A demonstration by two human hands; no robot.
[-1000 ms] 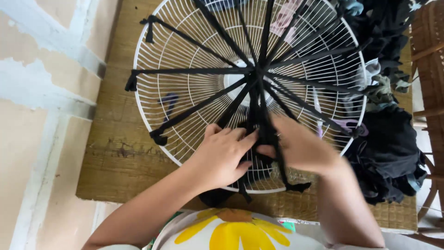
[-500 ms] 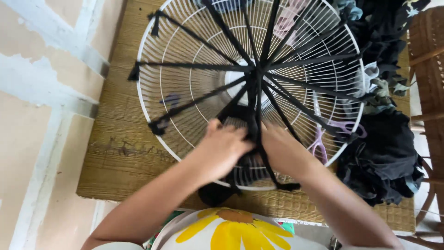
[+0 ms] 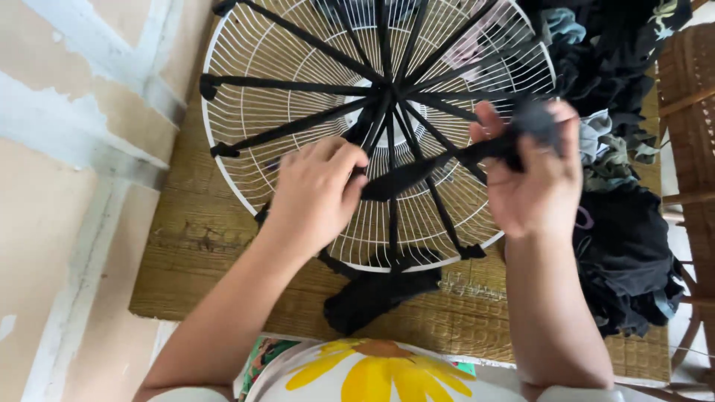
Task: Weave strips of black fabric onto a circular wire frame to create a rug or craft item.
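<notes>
Black fabric strips run like spokes across the white wire fan guard (image 3: 298, 97) on the woven mat (image 3: 186, 246). Mid-frame, left hand (image 3: 316, 195) pinches a black strip (image 3: 406, 177) against the wires; right hand (image 3: 536, 175) clenches its other end. I'd keep it taut and flat while weaving. Dark clothes pile (image 3: 625, 253) far right; no packages or labels visible.

one head-worn view looks steeply down, close (no second view), over the fan guard (image 3: 380, 126).
</notes>
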